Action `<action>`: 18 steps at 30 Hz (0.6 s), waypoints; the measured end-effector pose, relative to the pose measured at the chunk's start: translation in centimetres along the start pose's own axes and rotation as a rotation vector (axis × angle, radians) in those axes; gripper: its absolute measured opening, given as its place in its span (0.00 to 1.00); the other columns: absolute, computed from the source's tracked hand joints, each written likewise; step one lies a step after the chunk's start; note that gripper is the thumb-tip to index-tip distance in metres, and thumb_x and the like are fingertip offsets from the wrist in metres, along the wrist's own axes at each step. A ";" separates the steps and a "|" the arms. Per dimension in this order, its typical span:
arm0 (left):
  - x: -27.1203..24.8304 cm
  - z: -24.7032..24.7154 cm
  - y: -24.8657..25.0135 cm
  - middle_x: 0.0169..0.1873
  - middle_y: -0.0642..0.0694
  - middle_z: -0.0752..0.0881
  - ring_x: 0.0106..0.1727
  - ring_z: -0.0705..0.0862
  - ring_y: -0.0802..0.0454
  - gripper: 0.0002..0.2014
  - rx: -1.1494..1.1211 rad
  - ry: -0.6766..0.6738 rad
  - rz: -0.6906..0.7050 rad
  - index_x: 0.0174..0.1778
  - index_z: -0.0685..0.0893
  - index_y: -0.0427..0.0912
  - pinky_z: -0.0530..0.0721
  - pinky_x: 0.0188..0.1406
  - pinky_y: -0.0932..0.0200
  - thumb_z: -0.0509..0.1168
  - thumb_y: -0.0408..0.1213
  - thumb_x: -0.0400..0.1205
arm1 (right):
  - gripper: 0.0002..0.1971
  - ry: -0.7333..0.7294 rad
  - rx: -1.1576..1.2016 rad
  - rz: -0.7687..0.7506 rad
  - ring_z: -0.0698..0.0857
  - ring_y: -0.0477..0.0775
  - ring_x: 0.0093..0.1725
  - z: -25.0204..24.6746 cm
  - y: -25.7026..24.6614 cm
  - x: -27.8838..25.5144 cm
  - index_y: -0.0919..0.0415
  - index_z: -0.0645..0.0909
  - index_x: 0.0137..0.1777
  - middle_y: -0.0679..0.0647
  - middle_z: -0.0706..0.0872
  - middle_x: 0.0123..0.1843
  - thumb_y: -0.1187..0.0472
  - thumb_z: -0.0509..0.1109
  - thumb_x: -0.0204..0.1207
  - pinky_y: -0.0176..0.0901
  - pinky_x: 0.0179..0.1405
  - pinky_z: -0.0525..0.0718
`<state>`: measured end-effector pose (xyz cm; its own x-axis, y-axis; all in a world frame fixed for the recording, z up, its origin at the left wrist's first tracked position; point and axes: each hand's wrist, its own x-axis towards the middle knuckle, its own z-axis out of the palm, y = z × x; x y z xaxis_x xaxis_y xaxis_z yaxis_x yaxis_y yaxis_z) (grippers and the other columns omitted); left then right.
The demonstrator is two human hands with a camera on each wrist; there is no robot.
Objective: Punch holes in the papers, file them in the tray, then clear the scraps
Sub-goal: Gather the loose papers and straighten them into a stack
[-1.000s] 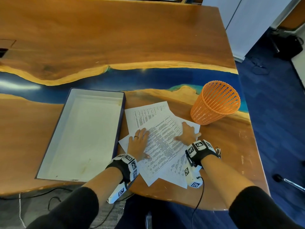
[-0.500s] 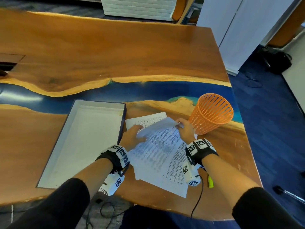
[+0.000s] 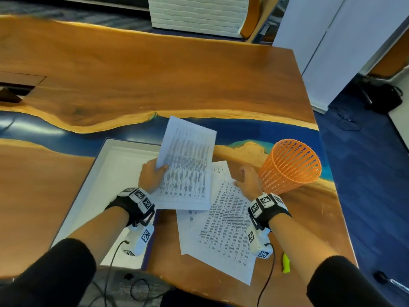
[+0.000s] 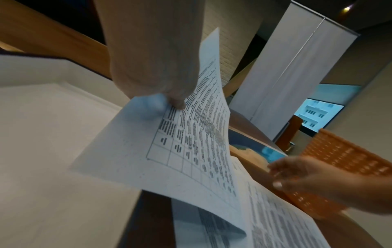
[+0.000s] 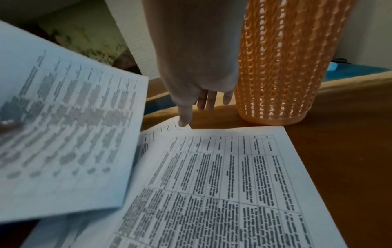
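My left hand (image 3: 155, 173) pinches a printed sheet (image 3: 188, 165) by its left edge and holds it raised over the right rim of the white tray (image 3: 104, 180). In the left wrist view the thumb (image 4: 176, 100) presses on that sheet (image 4: 191, 151). Two more printed papers (image 3: 221, 229) lie overlapped on the table in front of me. My right hand (image 3: 245, 182) hovers over their far corner with fingers straight, holding nothing; in the right wrist view its fingertips (image 5: 184, 120) point down at the papers (image 5: 212, 184). No hole punch is visible.
An orange mesh basket (image 3: 290, 167) stands just right of my right hand. A yellow-green object (image 3: 286, 262) lies near the table's front right edge. Cables hang from my wrists below the table. The wooden table (image 3: 155, 80) stretches far beyond the tray.
My left hand has lifted the top sheet off the pile and swung it up and left toward the tray. My right hand let go of it and opened.
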<state>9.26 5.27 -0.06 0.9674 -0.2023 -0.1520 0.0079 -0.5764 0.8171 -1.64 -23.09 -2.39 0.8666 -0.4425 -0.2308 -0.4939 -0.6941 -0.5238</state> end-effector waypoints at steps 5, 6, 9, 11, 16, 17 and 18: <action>2.1 -2.0 -0.8 0.42 0.28 0.88 0.44 0.87 0.33 0.12 0.038 0.070 -0.014 0.48 0.83 0.26 0.87 0.47 0.38 0.66 0.35 0.82 | 0.31 -0.142 -0.187 -0.030 0.73 0.60 0.68 2.0 0.3 0.8 0.62 0.73 0.66 0.58 0.73 0.68 0.57 0.80 0.65 0.57 0.63 0.74; 2.3 -2.1 -0.8 0.42 0.29 0.88 0.44 0.87 0.33 0.12 0.046 0.076 -0.011 0.47 0.83 0.26 0.87 0.46 0.37 0.66 0.35 0.82 | 0.32 -0.151 -0.208 -0.035 0.73 0.60 0.68 2.4 0.2 0.9 0.62 0.72 0.66 0.57 0.73 0.68 0.57 0.81 0.64 0.56 0.63 0.74; 2.5 -2.4 -0.9 0.40 0.28 0.87 0.42 0.87 0.32 0.11 0.055 0.085 -0.006 0.45 0.82 0.26 0.87 0.45 0.38 0.66 0.34 0.82 | 0.35 -0.163 -0.301 -0.035 0.72 0.59 0.69 3.1 0.1 1.1 0.63 0.71 0.68 0.57 0.72 0.69 0.56 0.82 0.63 0.54 0.64 0.72; 2.7 -2.5 -1.1 0.41 0.28 0.87 0.42 0.87 0.32 0.12 0.058 0.081 -0.012 0.45 0.82 0.26 0.87 0.45 0.37 0.66 0.35 0.82 | 0.35 -0.155 -0.333 -0.034 0.72 0.59 0.69 3.3 0.1 1.5 0.63 0.71 0.67 0.58 0.72 0.69 0.56 0.82 0.63 0.52 0.65 0.71; 2.9 -2.4 -1.1 0.41 0.28 0.87 0.42 0.87 0.32 0.11 0.049 0.069 -0.018 0.46 0.82 0.26 0.87 0.45 0.37 0.66 0.34 0.82 | 0.31 -0.224 -0.314 0.030 0.75 0.60 0.66 3.4 0.0 2.0 0.61 0.71 0.64 0.57 0.78 0.65 0.57 0.82 0.63 0.56 0.64 0.69; 2.9 -2.4 -1.0 0.41 0.28 0.87 0.42 0.87 0.33 0.11 0.050 0.068 -0.018 0.46 0.82 0.27 0.87 0.45 0.38 0.65 0.35 0.82 | 0.31 -0.234 -0.301 0.043 0.76 0.60 0.65 3.3 0.0 2.0 0.60 0.71 0.63 0.57 0.79 0.65 0.57 0.81 0.63 0.57 0.64 0.68; 3.0 -2.4 -1.0 0.42 0.29 0.87 0.43 0.87 0.33 0.11 0.052 0.066 -0.019 0.47 0.83 0.27 0.87 0.45 0.39 0.65 0.35 0.82 | 0.30 -0.240 -0.296 0.047 0.75 0.60 0.66 3.2 0.1 1.9 0.59 0.72 0.64 0.56 0.79 0.65 0.57 0.81 0.64 0.58 0.65 0.66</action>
<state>12.72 7.12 0.02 0.9819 -0.1391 -0.1289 0.0151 -0.6200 0.7845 0.17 -22.13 -5.49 0.8173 -0.3566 -0.4527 -0.5025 -0.8255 -0.2568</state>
